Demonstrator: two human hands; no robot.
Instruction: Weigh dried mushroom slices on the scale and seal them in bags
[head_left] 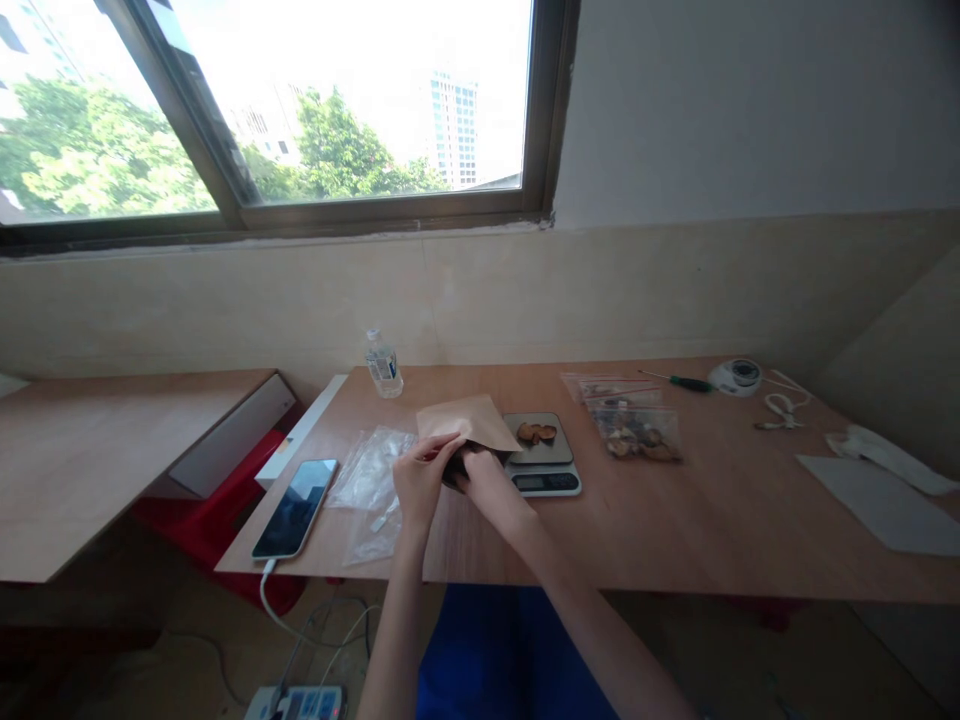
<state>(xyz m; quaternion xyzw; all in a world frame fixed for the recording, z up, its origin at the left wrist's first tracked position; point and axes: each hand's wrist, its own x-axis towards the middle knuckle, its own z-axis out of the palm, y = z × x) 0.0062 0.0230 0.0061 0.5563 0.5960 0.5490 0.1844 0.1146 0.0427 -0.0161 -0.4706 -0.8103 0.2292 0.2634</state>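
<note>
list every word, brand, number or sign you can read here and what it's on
No text can be read for certain.
Clear bottle: label too small and blurred.
Scale: no digits or panel markings can be made out.
Power strip: markings too small.
Phone: no words visible on the dark screen.
Brown paper bag: no lettering that can be made out.

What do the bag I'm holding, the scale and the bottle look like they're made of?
The bag: probably kraft paper, since its face is brown, mostly matte and stiff. The scale: a greyish, softly shiny top plate, perhaps metal, over a white base that looks like plastic. The bottle: likely clear, glossy plastic, as the background shows through it, though glass isn't ruled out.
</note>
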